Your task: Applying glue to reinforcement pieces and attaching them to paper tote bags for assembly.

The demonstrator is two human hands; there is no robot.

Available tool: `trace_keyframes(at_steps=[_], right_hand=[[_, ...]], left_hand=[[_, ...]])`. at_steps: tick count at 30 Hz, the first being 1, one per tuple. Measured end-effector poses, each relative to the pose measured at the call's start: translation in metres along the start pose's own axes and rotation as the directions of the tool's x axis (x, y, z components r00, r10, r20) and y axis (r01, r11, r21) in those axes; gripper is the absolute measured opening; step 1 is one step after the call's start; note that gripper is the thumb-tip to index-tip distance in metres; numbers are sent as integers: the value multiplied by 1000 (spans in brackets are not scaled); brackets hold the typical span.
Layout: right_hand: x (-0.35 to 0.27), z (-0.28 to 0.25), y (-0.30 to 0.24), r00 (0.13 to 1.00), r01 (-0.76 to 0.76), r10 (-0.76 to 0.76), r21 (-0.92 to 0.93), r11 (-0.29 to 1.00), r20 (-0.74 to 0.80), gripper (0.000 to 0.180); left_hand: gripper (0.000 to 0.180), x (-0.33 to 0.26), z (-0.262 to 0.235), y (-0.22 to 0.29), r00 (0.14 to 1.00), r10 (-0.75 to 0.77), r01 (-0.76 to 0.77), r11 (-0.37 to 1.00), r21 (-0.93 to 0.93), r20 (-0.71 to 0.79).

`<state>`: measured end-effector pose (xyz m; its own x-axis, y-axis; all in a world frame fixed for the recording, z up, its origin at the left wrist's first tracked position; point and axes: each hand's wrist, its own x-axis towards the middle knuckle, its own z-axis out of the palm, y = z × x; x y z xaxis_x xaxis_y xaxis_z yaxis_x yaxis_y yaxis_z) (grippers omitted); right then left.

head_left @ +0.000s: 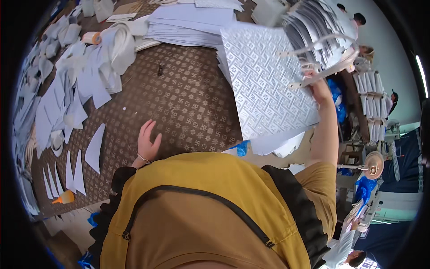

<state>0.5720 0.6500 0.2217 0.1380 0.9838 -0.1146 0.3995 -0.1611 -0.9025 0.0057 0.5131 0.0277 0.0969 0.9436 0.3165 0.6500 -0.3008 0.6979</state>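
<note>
On the left, my left hand [150,142] lies on the patterned brown tabletop [188,94], fingers spread and holding nothing. My right arm reaches out to the far right, where my right hand [320,88] is closed at a white looped strap [329,71]. The strap partly covers the fingers, so their exact grip is hard to see. Two strap ends lie over a white-silver panel with an embossed woven pattern [268,85]. This panel rests on other white sheets and slants past the table's near right edge.
A pile of white sheets [183,27] lies at the back. White cut pieces [85,67] crowd the left, near thin curved pieces [95,150] and an orange-yellow bottle [65,197]. Curved panels stand stacked [313,31] at the far right. People and machines are beyond.
</note>
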Motion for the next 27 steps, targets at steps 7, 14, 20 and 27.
trace_keyframes(at_steps=[7,14,20,27], right_hand=[[37,-54,160,939,-333,339,-89,939,59,40],[44,-50,142,943,-327,331,-91,941,26,41],[46,-47,162,956,-284,288,-64,957,52,38],[34,-43,175,906,-342,225,-307,888,-358,30]], left_hand=[[44,33,49,14,975,-3,-25,992,124,222],[43,48,70,21,954,30,-64,993,103,300],[42,63,84,21,942,49,-94,988,121,332],[42,54,80,15,954,67,-102,989,105,293]])
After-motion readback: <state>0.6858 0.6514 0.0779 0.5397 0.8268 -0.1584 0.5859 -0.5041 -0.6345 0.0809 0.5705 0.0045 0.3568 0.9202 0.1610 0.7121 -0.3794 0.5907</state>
